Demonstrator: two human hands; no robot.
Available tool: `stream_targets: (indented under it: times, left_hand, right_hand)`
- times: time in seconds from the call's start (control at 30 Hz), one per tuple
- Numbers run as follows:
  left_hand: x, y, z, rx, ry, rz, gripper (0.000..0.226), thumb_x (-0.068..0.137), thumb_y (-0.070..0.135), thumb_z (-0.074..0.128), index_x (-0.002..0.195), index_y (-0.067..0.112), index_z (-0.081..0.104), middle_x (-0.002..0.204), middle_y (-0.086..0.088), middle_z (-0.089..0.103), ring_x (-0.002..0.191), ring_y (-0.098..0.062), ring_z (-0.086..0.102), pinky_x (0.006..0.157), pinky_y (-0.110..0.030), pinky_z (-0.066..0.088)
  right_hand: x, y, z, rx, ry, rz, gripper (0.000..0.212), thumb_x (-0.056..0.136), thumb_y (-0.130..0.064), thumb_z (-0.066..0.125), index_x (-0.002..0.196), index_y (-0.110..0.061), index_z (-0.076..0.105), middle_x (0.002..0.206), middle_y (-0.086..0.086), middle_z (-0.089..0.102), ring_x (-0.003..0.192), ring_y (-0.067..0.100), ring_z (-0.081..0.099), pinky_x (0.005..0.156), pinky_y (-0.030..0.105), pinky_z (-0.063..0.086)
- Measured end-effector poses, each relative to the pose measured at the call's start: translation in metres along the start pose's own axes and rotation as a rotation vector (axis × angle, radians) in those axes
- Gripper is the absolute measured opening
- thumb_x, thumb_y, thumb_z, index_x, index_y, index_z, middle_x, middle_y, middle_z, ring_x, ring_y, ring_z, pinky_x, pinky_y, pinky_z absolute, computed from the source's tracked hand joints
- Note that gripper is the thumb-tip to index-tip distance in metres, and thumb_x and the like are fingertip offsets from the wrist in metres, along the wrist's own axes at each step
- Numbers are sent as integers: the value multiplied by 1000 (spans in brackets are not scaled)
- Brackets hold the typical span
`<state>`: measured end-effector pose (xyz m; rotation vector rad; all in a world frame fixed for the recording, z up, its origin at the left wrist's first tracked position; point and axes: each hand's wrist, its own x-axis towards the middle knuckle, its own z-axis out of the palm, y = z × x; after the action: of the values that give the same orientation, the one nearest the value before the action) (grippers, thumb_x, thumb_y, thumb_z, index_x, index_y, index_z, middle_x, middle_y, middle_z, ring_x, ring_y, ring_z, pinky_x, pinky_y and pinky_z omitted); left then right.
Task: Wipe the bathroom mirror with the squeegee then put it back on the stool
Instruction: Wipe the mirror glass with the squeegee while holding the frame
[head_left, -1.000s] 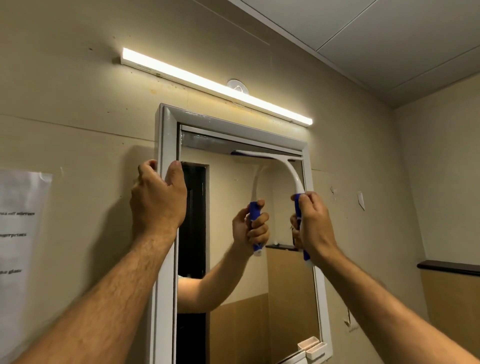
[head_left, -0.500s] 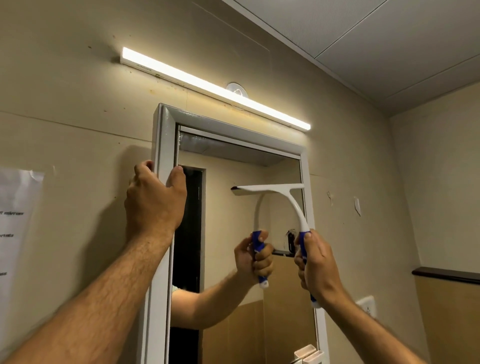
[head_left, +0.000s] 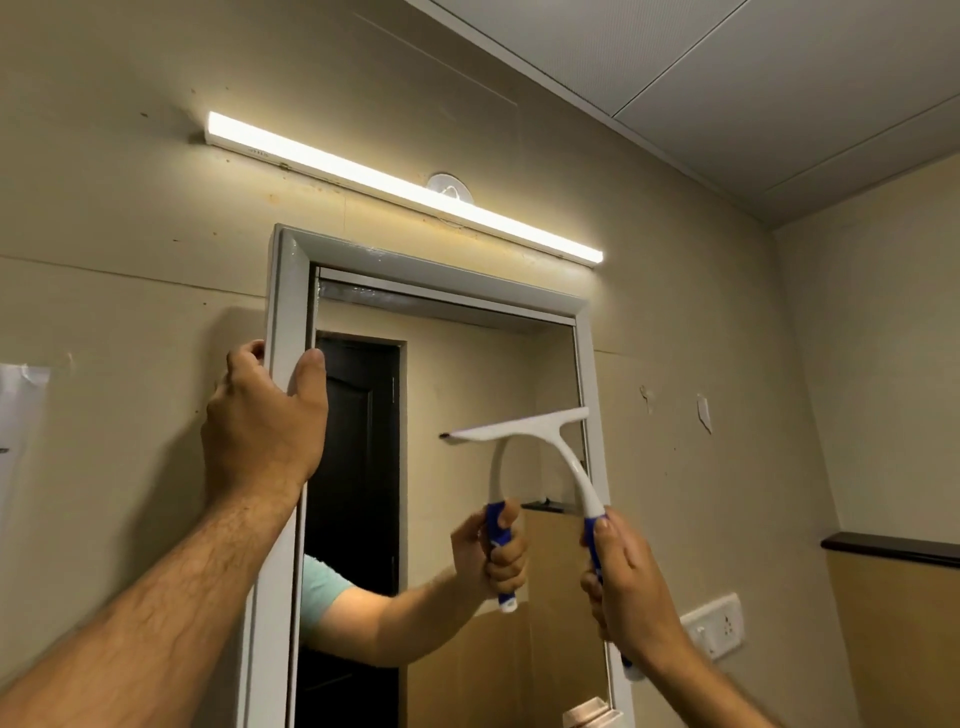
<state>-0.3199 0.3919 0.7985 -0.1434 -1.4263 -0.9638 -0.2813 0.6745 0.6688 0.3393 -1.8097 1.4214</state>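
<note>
The right hand (head_left: 631, 587) gripped the squeegee (head_left: 540, 447) by its blue handle, blade against the mirror (head_left: 467, 374) on the right side. The left hand (head_left: 260, 421) gripped the mirror's white frame (head_left: 283, 291).

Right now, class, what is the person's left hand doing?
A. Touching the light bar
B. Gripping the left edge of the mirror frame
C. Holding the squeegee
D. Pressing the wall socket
B: the left hand curls round the left side of the mirror frame, while the right hand holds the squeegee.
</note>
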Motion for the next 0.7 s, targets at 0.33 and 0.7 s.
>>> stream_targets:
  times: [0.33, 0.7]
  left_hand:
    - [-47, -14, -15, 102, 16, -50, 65, 91, 63, 37, 123, 7, 46, 103, -25, 62, 88, -44, 56, 65, -38, 34]
    - [-54, -17, -14, 74, 16, -38, 54, 93, 58, 40, 116, 10, 50, 97, -18, 64, 80, -36, 56, 63, -34, 36]
  right_hand:
    - [3, -29, -11, 65, -21, 2, 32, 101, -36, 37, 96, -12, 57, 58, -1, 46, 42, 6, 39, 39, 21, 37]
    - [-30, -2, -12, 116, -79, 118, 30, 100, -35, 37, 94, -12, 56, 59, 0, 47, 40, 3, 41, 40, 17, 38]
